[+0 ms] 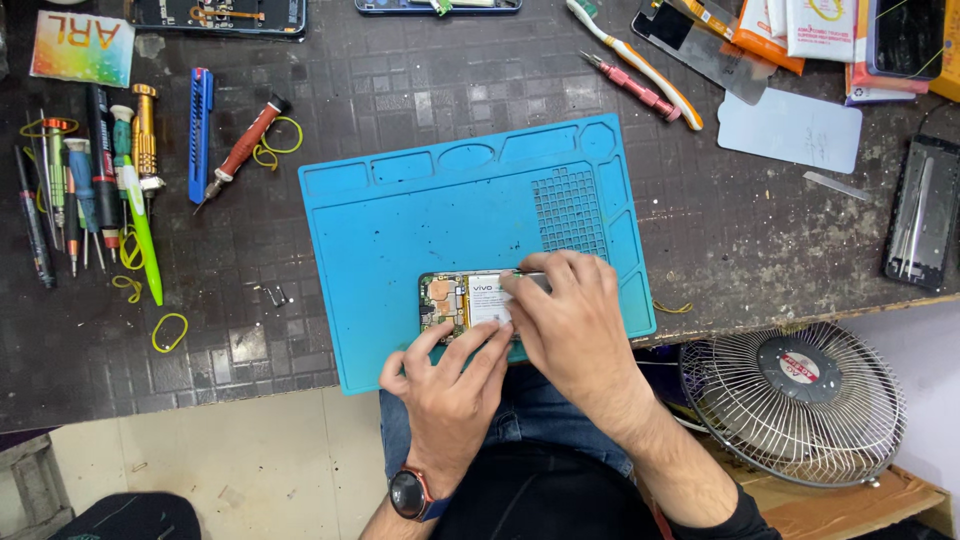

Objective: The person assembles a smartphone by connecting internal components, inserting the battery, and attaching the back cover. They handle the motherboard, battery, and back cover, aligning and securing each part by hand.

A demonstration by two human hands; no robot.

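The left hand (pixel 447 375) lay with spread fingers on the near edge of the opened phone with bare circuit board (pixel 462 302), while the right hand (pixel 567 310) pinched thin metal tweezers (pixel 530 274) over it. The phone looked light, stiff and fragile, best held by its rims. It rested on a blue silicone repair mat (pixel 400 220) on the dark workbench (pixel 300 100); beyond lay screwdrivers (pixel 90 180).

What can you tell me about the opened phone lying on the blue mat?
The opened phone lies flat, back cover off, near the front edge of the blue mat. Its circuit board with copper-coloured parts shows at the left, a white-labelled battery beside it. The left hand steadies its near edge; the right hand covers its right part, holding thin metal tweezers over it.
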